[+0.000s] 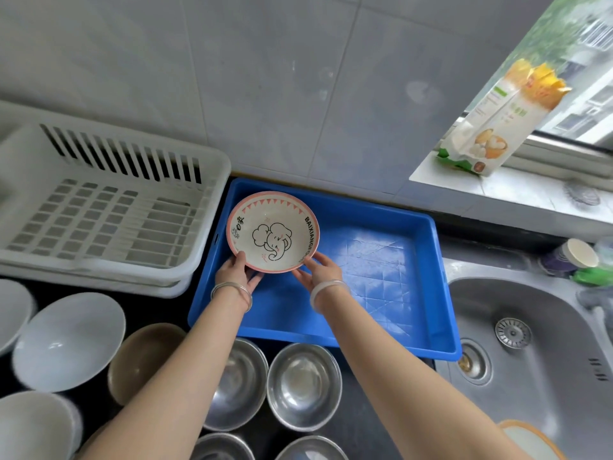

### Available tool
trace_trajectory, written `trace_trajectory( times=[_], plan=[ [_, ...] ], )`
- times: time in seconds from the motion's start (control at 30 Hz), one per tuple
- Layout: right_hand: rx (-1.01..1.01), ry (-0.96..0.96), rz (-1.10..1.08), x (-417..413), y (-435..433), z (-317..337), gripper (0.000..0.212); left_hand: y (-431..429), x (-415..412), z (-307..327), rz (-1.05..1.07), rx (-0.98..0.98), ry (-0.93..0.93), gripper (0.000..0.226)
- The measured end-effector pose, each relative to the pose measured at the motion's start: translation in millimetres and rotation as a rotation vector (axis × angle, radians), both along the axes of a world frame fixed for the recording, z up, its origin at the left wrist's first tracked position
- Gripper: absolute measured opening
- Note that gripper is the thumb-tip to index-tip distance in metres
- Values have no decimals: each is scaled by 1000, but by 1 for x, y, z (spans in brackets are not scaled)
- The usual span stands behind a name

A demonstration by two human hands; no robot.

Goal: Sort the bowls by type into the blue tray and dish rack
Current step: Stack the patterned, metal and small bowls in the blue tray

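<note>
At the far left we are seeing plain white ceramic bowls (68,340) sitting on the dark counter, with a brown glazed bowl (142,356) just beside them. Behind these, the white slatted plastic dish rack (99,210) is standing against the grey tiled wall. Nearer to us, round stainless-steel bowls (303,385) are lying in a cluster along the front of the counter, partly hidden under the forearms.

Moving right, the left hand (237,272), with silver bangles on its wrist, is gripping the near left rim of the pink-rimmed ceramic bowl with an elephant drawing (272,235), its thumb lying over the rim and its fingers curling underneath. The right hand (318,270), with a pale bangle on its wrist, is holding the near right rim, fingers curled against it. This bowl is sitting over the far left corner of the blue rectangular plastic tray (381,260), open side facing us. We are not able to tell whether it is touching the tray floor.

The tray is lying between the rack and the stainless-steel sink (530,300), where a round metal drain strainer (512,333) is showing. Above the sink, a white and orange food packet (497,127) is standing on the window sill.
</note>
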State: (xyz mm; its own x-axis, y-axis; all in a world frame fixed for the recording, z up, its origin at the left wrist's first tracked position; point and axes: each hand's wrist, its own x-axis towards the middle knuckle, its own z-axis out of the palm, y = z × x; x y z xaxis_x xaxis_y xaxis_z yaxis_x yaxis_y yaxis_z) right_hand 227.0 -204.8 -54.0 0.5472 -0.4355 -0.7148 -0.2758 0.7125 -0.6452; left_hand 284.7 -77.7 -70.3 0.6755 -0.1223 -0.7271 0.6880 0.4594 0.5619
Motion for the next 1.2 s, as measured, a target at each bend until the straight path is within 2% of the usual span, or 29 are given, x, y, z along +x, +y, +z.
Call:
trace_trajectory(
  times=[0.17, 0.3, 0.47, 0.6, 0.73, 0.9, 1.07, 1.2],
  plan=[
    [-39, 32, 43, 1, 0, 1, 36, -1, -2, 2, 9, 38, -26, 34],
    [-79, 39, 138, -4, 0, 3, 35, -4, -11, 7, 0, 177, -134, 30],
    [-265, 81, 354, -21, -2, 9, 40, -4, -37, 13, -228, 510, -328, 27],
    [-435, 92, 415, -47, -13, 18, 39, -8, -66, 28, -457, 731, -416, 42],
    [-608, 105, 454, -95, -33, 34, 31, -27, -108, 53, -625, 757, -530, 46],
    [-1001, 269, 510, -194, -73, 55, 29, -68, -179, 64, -909, 857, -751, 37],
    [-1198, 511, 491, -304, -112, 57, 32, -110, -265, 64, -1142, 757, -894, 36],
    [-1228, 790, 543, -376, -129, 49, 42, -132, -316, 50, -1345, 753, -918, 43]
  ],
)
